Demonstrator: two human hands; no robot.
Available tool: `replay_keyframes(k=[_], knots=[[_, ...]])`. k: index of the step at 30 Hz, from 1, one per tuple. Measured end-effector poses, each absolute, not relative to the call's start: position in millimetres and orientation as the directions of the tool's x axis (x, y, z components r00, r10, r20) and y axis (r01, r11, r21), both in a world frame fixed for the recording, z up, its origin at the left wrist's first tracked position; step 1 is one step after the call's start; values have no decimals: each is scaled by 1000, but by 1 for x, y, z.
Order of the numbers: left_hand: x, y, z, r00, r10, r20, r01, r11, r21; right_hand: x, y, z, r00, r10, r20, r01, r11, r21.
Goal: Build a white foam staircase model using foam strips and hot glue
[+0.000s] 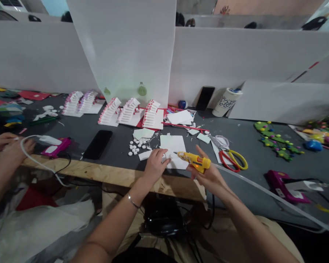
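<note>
My right hand (pixel 204 175) is wrapped round a yellow glue gun (pixel 196 161), whose nozzle points left over a white foam sheet (pixel 178 143). Across from the nozzle, my left hand (pixel 155 162) pinches a small white piece (pixel 168 155), partly hidden by the fingers. Small white round pieces (pixel 133 147) lie in a group left of the sheet. Behind them stand white stepped models with pink ends (pixel 151 114) on white bases. A long clear glue stick (pixel 252 179) runs from the gun's rear to the lower right.
Scissors (pixel 233 159) with red and yellow handles lie at the right. A black phone (pixel 98 144) rests on the left, near a magenta device (pixel 56 147). A patterned cup (pixel 227 102) stands at the back. Another person's hands (pixel 13 148) are at the far left.
</note>
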State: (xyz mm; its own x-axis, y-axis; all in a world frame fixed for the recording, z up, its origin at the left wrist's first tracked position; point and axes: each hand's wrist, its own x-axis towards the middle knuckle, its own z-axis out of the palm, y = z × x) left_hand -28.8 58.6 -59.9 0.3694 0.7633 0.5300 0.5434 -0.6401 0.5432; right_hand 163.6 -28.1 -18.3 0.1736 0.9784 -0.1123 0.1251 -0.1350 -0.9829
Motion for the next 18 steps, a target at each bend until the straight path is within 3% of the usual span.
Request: replay_keyframes(k=[10, 18], knots=[[-22, 50, -44, 393, 662, 638, 549, -726, 414, 164, -36, -35, 150, 989, 12, 252, -26, -967], [-20, 48, -40, 403, 645, 650, 547, -739, 394, 165, -38, -33, 140, 989, 36, 333, -13, -943]])
